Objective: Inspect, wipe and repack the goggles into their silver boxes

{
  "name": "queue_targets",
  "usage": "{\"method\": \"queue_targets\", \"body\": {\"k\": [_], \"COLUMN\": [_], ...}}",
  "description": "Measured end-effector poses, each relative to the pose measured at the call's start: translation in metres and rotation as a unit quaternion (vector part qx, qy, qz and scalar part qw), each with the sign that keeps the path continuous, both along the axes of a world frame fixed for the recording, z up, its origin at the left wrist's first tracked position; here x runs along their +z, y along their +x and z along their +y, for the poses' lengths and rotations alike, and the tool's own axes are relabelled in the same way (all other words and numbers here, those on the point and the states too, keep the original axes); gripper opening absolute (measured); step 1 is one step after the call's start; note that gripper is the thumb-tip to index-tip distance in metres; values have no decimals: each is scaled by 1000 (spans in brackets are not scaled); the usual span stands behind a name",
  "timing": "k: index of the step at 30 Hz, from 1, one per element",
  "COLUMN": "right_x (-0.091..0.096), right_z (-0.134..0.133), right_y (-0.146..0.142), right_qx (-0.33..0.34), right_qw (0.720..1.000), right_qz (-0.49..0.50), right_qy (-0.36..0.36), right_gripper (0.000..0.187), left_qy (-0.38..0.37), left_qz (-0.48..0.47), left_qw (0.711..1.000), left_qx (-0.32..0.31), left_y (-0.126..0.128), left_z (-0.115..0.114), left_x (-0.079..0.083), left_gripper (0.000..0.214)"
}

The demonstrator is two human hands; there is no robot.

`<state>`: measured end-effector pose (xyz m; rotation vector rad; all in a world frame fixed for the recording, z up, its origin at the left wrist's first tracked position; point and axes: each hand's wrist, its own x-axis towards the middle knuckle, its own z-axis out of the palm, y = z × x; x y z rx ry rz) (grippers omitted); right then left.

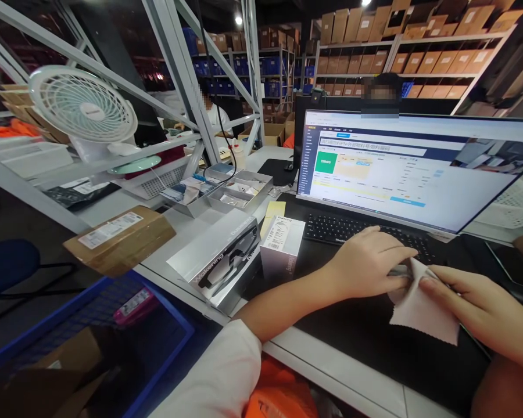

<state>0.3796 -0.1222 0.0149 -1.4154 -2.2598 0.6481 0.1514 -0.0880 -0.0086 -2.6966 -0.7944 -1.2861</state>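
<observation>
A pale pink wiping cloth with zigzag edges hangs between my two hands, above the black desk mat. My right hand is closed on it, thumb pressed on top. Thumb and fingers of my left hand close around a small greyish, shiny piece at the cloth's edge; fingers and cloth hide most of it. Just beyond my hands lies a black keyboard. Left of my forearm stand a small white box with a label and a larger silver box with dark eyewear pictured on it.
A lit monitor stands behind the keyboard. Grey trays with small items sit further left, near a taped cardboard parcel. A blue crate is below the desk edge. A white fan and metal posts rise at left.
</observation>
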Motion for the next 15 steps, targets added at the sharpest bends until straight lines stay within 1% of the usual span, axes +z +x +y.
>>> {"method": "queue_targets", "body": {"k": [3, 5, 7, 9, 11, 13, 15], "right_x": [4, 6, 7, 6, 4, 2, 1], "right_z": [1, 2, 2, 2, 1, 1, 1], "right_y": [15, 24, 26, 20, 6, -9, -18], "right_qx": [-10, -18, -17, -4, 2, -10, -29], "right_qw": [1000, 1000, 999, 998, 998, 999, 1000], "right_qz": [5, 10, 16, 24, 21, 6, -8], "right_qy": [-15, -18, -30, -52, -60, -39, -3], "right_gripper": [36, 37, 39, 39, 41, 46, 52], "left_qy": [-2, -9, -13, -6, 9, 20, 19], "left_qz": [-43, -46, -32, -11, 23, 60, 76], "left_qw": [999, 998, 999, 999, 999, 998, 997], "left_qx": [27, 35, 36, 32, 20, 10, -2], "left_y": [-7, -12, -12, -8, -1, 5, 7], "left_z": [2, 2, 1, -1, -1, -1, 0], "left_x": [5, 9, 10, 6, -1, -7, -9], "left_gripper": [38, 34, 30, 29, 26, 22, 21]}}
